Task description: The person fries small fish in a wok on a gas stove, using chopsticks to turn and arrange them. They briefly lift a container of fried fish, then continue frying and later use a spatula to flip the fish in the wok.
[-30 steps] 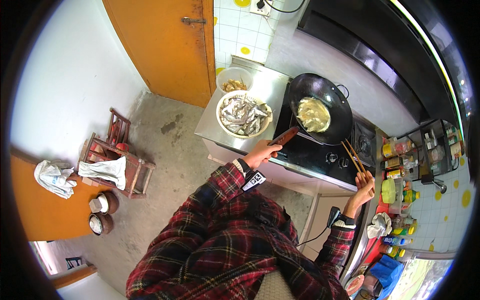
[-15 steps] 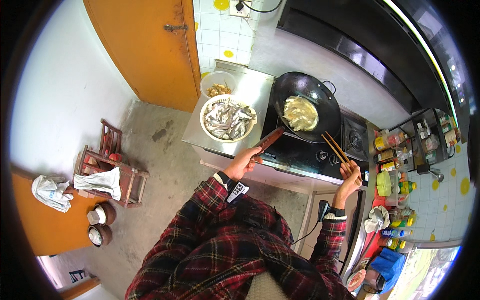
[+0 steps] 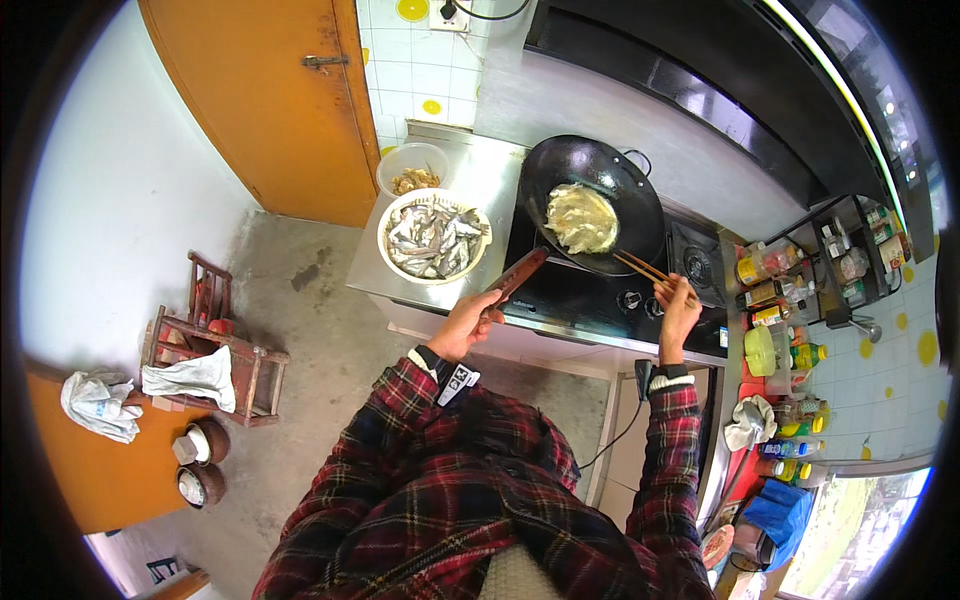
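My left hand is closed round the brown wooden handle of a black wok, which stands on the stove and tilts a little. Small fish lie together in pale bubbling oil at its bottom. In my right hand is a pair of wooden chopsticks, their tips at the wok's near right rim. Left of the stove, a white basket holds many raw silvery fish. Behind it stands a clear plastic bowl with browned fried pieces.
The steel counter carries the basket and bowl. A second burner sits right of the wok, under a dark range hood. Bottles and a spice rack crowd the right side. Wooden chairs stand at left on the concrete floor.
My right hand has moved up and left, bringing the chopsticks' tips to the wok's rim. My left hand stays on the handle. The whole view has shifted slightly.
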